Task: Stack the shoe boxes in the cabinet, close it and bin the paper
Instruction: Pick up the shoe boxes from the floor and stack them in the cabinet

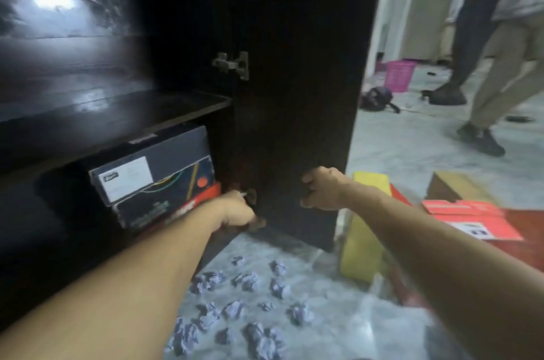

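Note:
The dark cabinet stands open, its door [297, 94] swung out toward me. My right hand [322, 188] grips the door's outer edge low down. My left hand [240, 211] reaches to the lower hinge [251, 196] at the door's inner bottom corner, fingers curled; whether it holds anything is unclear. On the bottom shelf a dark shoe box [153, 174] with a white label lies on top of a red-orange box [203, 197]. Several crumpled paper balls [244, 309] are scattered on the floor in front of the cabinet.
A yellow box [363, 230] and red-orange shoe boxes [471, 218] lie on the floor right of the door, a brown carton [453, 186] behind them. Two people's legs [485, 88] stand at the far right. A pink basket [399, 75] and a dark bag [376, 97] sit farther back.

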The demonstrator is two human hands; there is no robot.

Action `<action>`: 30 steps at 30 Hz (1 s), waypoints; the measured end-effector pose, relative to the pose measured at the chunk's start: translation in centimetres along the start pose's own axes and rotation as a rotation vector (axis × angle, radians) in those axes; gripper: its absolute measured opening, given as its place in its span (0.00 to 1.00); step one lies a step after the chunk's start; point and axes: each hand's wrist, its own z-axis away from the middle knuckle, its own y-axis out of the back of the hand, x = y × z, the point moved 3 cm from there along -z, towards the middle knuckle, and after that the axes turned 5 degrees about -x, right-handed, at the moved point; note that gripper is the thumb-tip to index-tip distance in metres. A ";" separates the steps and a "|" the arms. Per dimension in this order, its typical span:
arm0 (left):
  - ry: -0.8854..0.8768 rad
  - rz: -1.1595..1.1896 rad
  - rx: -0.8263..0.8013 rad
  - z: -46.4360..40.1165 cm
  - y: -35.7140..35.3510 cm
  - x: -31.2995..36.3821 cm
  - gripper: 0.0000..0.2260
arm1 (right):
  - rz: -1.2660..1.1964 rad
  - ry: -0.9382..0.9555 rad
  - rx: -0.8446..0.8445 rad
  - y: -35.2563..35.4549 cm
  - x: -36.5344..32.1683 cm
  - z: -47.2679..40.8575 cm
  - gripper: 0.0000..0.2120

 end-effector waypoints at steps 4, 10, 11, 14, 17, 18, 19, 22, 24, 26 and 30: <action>-0.127 -0.079 -0.121 2.4 -5.6 7.2 0.24 | 0.034 -0.143 0.021 1.8 7.2 7.8 0.20; -0.323 -0.162 -0.315 6.7 -15.5 16.5 0.22 | 0.043 -0.345 0.040 2.7 16.2 20.1 0.21; -0.348 -0.160 -0.334 7.3 -17.2 17.7 0.22 | 0.035 -0.385 0.041 2.5 17.7 21.9 0.20; -0.402 -0.184 -0.395 9.9 -22.4 20.7 0.23 | -0.002 -0.497 0.011 1.5 21.4 27.1 0.17; -0.431 -0.189 -0.458 12.4 -27.2 23.1 0.22 | -0.055 -0.615 -0.013 0.1 24.4 31.5 0.22; -0.433 -0.191 -0.481 13.0 -28.8 23.6 0.25 | -0.093 -0.655 -0.015 -0.6 25.5 32.8 0.24; -0.433 -0.187 -0.494 13.5 -30.3 24.0 0.27 | -0.123 -0.696 -0.022 -1.4 26.6 33.9 0.25; -0.412 -0.076 -0.480 14.3 -34.6 24.0 0.30 | -0.169 -0.798 -0.038 -3.9 29.7 36.7 0.28; -0.338 0.025 -0.472 14.4 -37.4 22.8 0.29 | -0.192 -0.841 -0.044 -5.7 31.4 38.1 0.30; -0.238 0.079 -0.466 14.8 -39.7 21.0 0.24 | -0.170 -0.860 -0.076 -7.2 33.0 39.3 0.31; -0.060 0.118 -0.496 13.4 -44.2 17.5 0.34 | -0.150 -0.881 -0.103 -9.1 34.3 40.8 0.24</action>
